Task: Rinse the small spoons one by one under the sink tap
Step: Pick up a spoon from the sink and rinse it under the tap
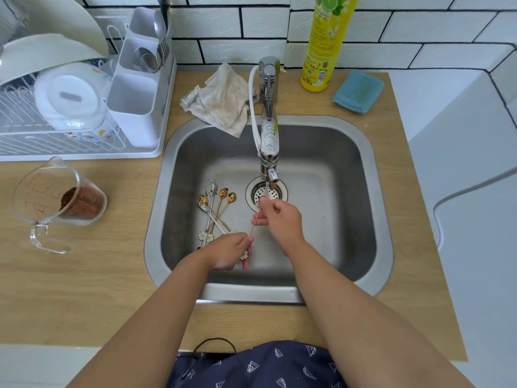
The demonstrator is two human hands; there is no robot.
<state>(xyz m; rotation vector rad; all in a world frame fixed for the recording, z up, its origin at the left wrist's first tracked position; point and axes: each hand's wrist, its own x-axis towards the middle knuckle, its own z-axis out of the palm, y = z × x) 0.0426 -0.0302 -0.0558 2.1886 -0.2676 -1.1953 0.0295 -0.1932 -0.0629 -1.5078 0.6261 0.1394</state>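
Gold spoon held over sink, bowl end under tap stream above drain. Left hand pinches handle end; right hand fingers curl round bowl end. Remaining spoons piled on sink floor, just left of drain. Cloth drapes over sink rim.

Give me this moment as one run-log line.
step: rinsing one spoon under tap | left hand: pinches handle | right hand: rubs bowl end | waiting: spoons on sink floor
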